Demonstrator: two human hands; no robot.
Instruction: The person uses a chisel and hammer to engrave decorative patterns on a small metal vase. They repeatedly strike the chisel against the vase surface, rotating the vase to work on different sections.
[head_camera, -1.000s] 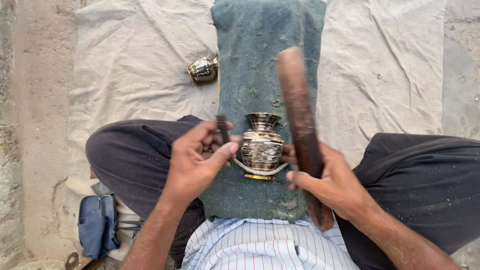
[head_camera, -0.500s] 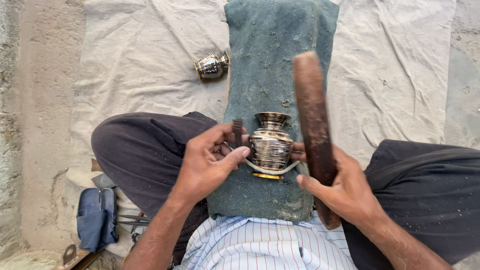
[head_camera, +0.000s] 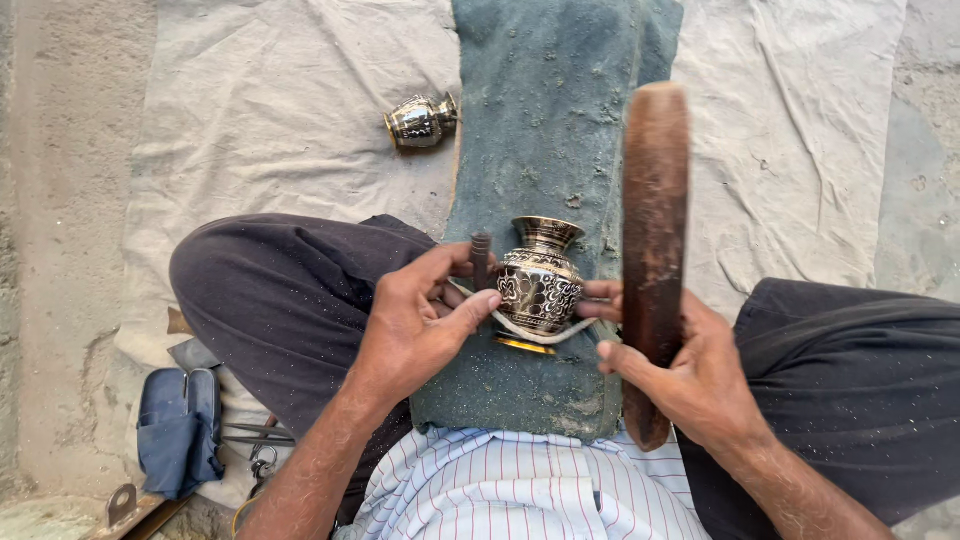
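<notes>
While the engraved metal pot (head_camera: 539, 285) stands upright on the green cloth (head_camera: 560, 120) between the knees, the left hand (head_camera: 415, 325) pinches a small dark punch (head_camera: 481, 260) against its left side. Gripped in the right hand (head_camera: 690, 375) is a long wooden mallet (head_camera: 655, 230), fingertips touching the pot. Far left on the pale sheet (head_camera: 250, 120) lies a second pot (head_camera: 420, 121)

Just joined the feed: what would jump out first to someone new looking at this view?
The small engraved metal pot at centre, standing on a grey-green padded cloth over the lap. The left hand presses a dark metal punch to its side, while the right hand grips a long brown wooden baton. A second shiny metal pot lies on the white sheet behind.
</notes>
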